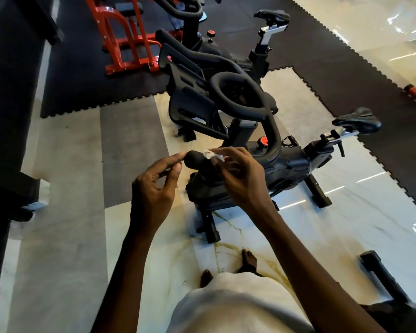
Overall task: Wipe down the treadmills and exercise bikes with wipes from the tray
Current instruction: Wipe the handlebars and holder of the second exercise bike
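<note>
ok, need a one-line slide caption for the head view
Right hand pinches a white wipe on the handlebar end of the nearest exercise bike; left hand hovers open beside it.

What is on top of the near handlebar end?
A crumpled white wipe, pinched by the right hand. That hand hides most of the wipe and the handlebar beyond its tip.

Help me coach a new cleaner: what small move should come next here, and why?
Probably spread the wipe round the grip and rub it toward the tip. The right hand pinches the wipe against that grip, bunched small, so little of the grip looks covered. The left hand is open by the tip, free to steady the bar.
</note>
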A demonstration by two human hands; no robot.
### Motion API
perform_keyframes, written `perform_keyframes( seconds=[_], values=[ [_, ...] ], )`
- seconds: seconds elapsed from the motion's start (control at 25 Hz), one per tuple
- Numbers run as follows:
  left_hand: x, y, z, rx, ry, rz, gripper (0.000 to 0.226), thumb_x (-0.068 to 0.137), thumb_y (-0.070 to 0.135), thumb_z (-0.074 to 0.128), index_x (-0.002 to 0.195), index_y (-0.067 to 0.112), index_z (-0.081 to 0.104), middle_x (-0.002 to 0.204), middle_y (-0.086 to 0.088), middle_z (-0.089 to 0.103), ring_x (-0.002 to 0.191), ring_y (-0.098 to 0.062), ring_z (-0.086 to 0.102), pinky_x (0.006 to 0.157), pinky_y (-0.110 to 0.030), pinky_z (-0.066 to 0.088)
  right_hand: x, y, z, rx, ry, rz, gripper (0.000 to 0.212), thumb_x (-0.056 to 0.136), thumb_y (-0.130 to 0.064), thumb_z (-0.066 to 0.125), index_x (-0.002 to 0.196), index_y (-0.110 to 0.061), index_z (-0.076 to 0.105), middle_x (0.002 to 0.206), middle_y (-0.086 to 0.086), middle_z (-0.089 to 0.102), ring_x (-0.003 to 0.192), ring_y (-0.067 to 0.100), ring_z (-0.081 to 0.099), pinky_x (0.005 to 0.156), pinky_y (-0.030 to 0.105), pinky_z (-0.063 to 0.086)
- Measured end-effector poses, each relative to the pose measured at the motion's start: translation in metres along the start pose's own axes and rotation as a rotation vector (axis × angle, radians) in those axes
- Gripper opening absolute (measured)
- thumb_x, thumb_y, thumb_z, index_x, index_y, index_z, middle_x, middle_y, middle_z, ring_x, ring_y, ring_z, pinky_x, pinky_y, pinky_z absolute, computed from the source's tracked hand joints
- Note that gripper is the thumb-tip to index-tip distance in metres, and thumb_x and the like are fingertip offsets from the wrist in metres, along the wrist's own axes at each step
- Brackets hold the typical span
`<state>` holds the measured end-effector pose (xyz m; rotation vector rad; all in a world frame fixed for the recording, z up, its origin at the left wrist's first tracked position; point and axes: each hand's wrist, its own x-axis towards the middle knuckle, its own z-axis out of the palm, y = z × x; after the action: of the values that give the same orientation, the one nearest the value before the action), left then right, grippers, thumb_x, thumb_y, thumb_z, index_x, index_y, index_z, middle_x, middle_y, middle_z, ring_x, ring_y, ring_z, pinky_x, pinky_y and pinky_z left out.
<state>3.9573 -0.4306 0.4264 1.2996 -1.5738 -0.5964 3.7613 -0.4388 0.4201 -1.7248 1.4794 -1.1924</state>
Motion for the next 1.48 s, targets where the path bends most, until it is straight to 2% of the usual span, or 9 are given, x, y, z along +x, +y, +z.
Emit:
perform_keyframes(
  seconds=[0.12, 0.24, 0.4, 0.52, 0.72, 0.88, 1.04, 1.16, 1.48],
  values=[
    [0.0, 0.0, 0.001, -0.035, 0.005, -0.03, 0.025, 0.102, 0.015, 0.057, 0.122, 0.027, 0.065, 0.121, 0.008, 0.07, 0.113, -0.006, 0.066, 0.095, -0.026, 0.055, 0.0, -0.012, 0.01, 0.042, 0.043, -0.045, 0.023, 0.095, -0.009, 0.064, 0.118, -0.009, 0.067, 0.119, 0.003, 0.059, 0.106, 0.009, 0.061, 0.092, 0.032, 0.057],
    [0.005, -0.003, -0.001, -0.091, 0.046, -0.086, 0.023, 0.105, 0.016, 0.053, 0.122, 0.024, 0.066, 0.119, 0.005, 0.072, 0.11, -0.006, 0.068, 0.093, -0.034, 0.058, -0.003, -0.026, 0.022, -0.006, 0.09, -0.221, 0.024, 0.093, -0.003, 0.065, 0.117, -0.004, 0.067, 0.119, 0.011, 0.06, 0.108, 0.0, 0.053, 0.094, 0.011, 0.048],
    [0.011, 0.0, 0.0, -0.083, 0.006, -0.033, 0.027, 0.106, 0.021, 0.05, 0.128, 0.02, 0.065, 0.128, 0.006, 0.067, 0.116, -0.004, 0.064, 0.094, -0.03, 0.056, -0.027, 0.008, 0.019, -0.057, 0.165, -0.26, 0.023, 0.091, -0.008, 0.068, 0.114, -0.01, 0.07, 0.118, 0.008, 0.06, 0.108, 0.004, 0.059, 0.093, 0.015, 0.049],
    [0.014, 0.007, 0.015, 0.136, -0.072, 0.16, 0.028, 0.104, 0.024, 0.054, 0.129, 0.017, 0.064, 0.129, 0.0, 0.065, 0.121, -0.006, 0.058, 0.098, -0.022, 0.049, -0.042, 0.027, 0.023, 0.005, 0.209, -0.159, 0.021, 0.09, -0.016, 0.07, 0.111, -0.014, 0.07, 0.115, 0.003, 0.059, 0.103, 0.007, 0.061, 0.088, 0.018, 0.052],
    [0.007, 0.02, 0.05, 0.689, -0.181, 0.495, 0.029, 0.093, 0.024, 0.062, 0.117, 0.01, 0.071, 0.129, -0.014, 0.066, 0.128, -0.036, 0.052, 0.109, -0.044, 0.027, -0.034, 0.06, -0.015, -0.074, 0.233, -0.04, 0.023, 0.091, -0.013, 0.07, 0.112, -0.022, 0.068, 0.115, -0.003, 0.06, 0.102, 0.009, 0.063, 0.085, 0.025, 0.056],
    [0.002, 0.034, 0.069, 0.958, -0.255, 0.405, 0.04, 0.086, 0.033, 0.074, 0.123, 0.016, 0.069, 0.125, -0.011, 0.068, 0.126, -0.038, 0.054, 0.111, -0.05, 0.018, -0.018, 0.071, -0.043, -0.175, 0.203, 0.031, 0.023, 0.091, -0.012, 0.07, 0.114, -0.02, 0.071, 0.114, -0.003, 0.061, 0.096, -0.003, 0.061, 0.083, 0.012, 0.051],
    [-0.004, 0.037, 0.098, 1.15, -0.309, 0.33, 0.046, 0.094, 0.048, 0.06, 0.133, 0.022, 0.062, 0.132, -0.009, 0.064, 0.129, -0.035, 0.052, 0.114, -0.052, 0.008, 0.005, 0.091, -0.076, -0.237, 0.216, 0.097, 0.025, 0.091, -0.008, 0.071, 0.112, -0.019, 0.072, 0.111, 0.0, 0.061, 0.093, -0.008, 0.058, 0.082, 0.005, 0.048],
    [-0.006, 0.032, 0.125, 1.154, -0.298, 0.31, 0.052, 0.092, 0.052, 0.06, 0.134, 0.021, 0.062, 0.127, -0.007, 0.067, 0.122, -0.031, 0.058, 0.113, -0.052, 0.012, 0.019, 0.1, -0.094, -0.212, 0.202, 0.124, 0.033, 0.089, -0.006, 0.07, 0.111, -0.03, 0.069, 0.106, -0.006, 0.06, 0.092, -0.005, 0.06, 0.082, 0.009, 0.05],
    [-0.001, 0.026, 0.179, 1.057, -0.206, 0.243, 0.044, 0.09, 0.044, 0.067, 0.127, 0.02, 0.068, 0.109, -0.007, 0.072, 0.102, -0.028, 0.067, 0.098, -0.049, 0.027, 0.064, 0.131, -0.117, -0.199, 0.176, 0.024, 0.024, 0.09, -0.01, 0.071, 0.11, -0.024, 0.072, 0.107, -0.005, 0.061, 0.094, -0.007, 0.06, 0.081, 0.01, 0.05]
  ],
)
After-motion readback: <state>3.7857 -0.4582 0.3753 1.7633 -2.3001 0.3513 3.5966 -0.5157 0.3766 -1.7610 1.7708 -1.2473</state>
